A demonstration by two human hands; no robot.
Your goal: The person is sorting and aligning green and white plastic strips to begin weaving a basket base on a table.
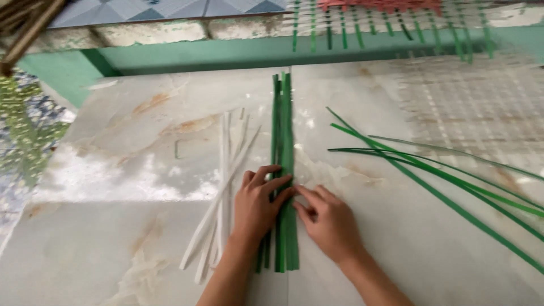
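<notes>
Both hands press flat on a bundle of green strips (283, 141) lying at frame centre, left hand (255, 205) with fingers spread, right hand (330, 222) with fingers seemingly closer together, though blurred. White strips (224, 187) lie at nine o'clock of the bundle, loose green strips (430, 175) at three o'clock.

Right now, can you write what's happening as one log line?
left hand: pressing green strips flat | right hand: fingertips on same strips | white strips: beside, left | loose green strips: right | surface: marble floor
</notes>
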